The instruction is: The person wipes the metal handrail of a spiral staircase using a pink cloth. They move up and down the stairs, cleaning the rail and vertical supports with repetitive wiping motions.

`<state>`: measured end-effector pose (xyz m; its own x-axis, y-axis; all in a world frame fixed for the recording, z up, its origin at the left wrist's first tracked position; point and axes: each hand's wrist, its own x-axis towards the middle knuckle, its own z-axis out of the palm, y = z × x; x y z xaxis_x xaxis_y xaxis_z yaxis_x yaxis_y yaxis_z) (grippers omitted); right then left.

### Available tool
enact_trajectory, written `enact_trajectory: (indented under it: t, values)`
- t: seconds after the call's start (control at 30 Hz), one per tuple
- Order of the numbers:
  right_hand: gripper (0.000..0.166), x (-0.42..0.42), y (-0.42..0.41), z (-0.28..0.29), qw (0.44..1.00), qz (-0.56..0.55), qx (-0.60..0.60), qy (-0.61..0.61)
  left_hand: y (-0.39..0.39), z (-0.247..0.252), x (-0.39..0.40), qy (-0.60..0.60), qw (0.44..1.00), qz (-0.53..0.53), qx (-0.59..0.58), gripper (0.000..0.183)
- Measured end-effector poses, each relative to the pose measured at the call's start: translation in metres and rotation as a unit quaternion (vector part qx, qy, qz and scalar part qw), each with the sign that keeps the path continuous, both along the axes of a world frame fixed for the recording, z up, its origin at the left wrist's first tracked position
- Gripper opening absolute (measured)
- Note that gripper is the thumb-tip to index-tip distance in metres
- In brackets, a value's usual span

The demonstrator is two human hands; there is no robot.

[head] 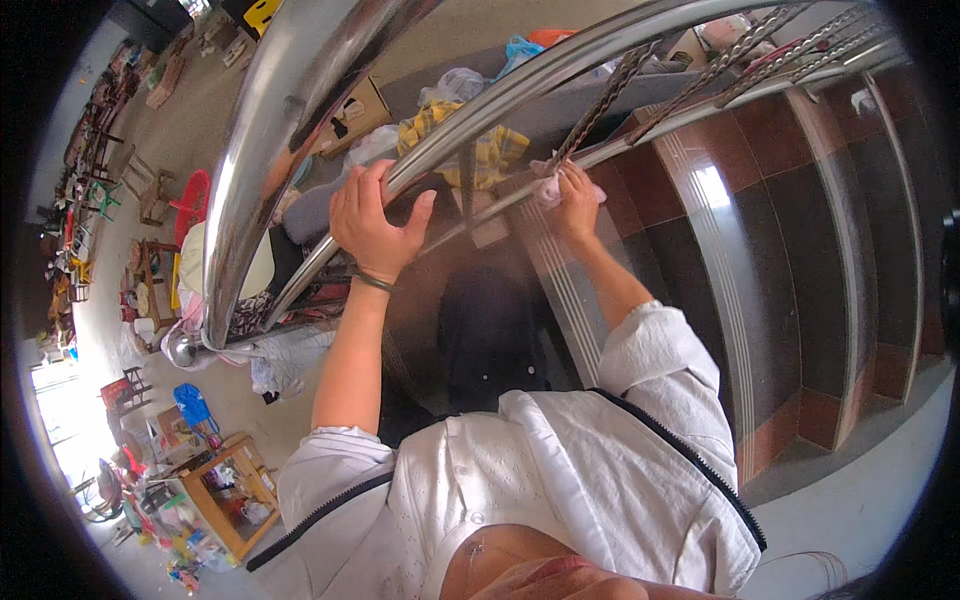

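My left hand (380,217) rests on the shiny metal handrail (480,112) of a staircase, its fingers over the tube and the thumb apart on the near side. A dark bracelet (373,281) circles that wrist. Lower down at the balusters, my right hand (576,196) grips a pale pink cloth (550,190). The cloth is pressed around the lower end of a twisted metal baluster (606,105), where it meets the thinner bottom rail (615,148). The fingertips of the right hand are partly hidden by the cloth.
Dark and reddish tiled steps (765,217) climb to the right. A thick curved metal rail (247,150) stands at the left. Beyond the railing lie a yellow plaid cloth (495,150), a cardboard box (364,112) and plastic bags. A wooden cabinet (255,480) stands at lower left.
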<state>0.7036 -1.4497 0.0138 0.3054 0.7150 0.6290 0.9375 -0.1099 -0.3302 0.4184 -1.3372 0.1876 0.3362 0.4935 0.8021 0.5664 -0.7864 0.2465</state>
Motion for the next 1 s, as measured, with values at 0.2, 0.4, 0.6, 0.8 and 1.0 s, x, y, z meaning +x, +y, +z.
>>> enact_trajectory:
  t: [0.2,0.4,0.6,0.8,1.0]
  values:
    - [0.025,-0.1,-0.034,-0.003,0.891,-0.047,-0.051,0.449,-0.002,0.001,-0.002,0.0,0.999,-0.015,-0.042,0.051]
    - [0.023,0.016,0.003,-0.001,0.793,-0.144,0.138,0.575,-0.003,0.002,-0.006,0.0,1.0,-0.019,-0.022,0.051]
    - [0.028,0.031,0.036,-0.097,0.931,-0.176,0.115,0.299,-0.001,-0.002,0.0,0.02,0.998,-0.015,-0.053,0.054]
    - [0.016,-0.078,0.05,-0.05,0.608,-0.219,0.166,0.745,-0.002,0.003,-0.006,0.0,1.0,-0.004,-0.024,0.053]
    - [0.054,-0.127,0.043,-0.078,0.876,-0.053,-0.018,0.479,-0.003,0.0,-0.007,0.033,0.995,-0.02,-0.088,0.056]
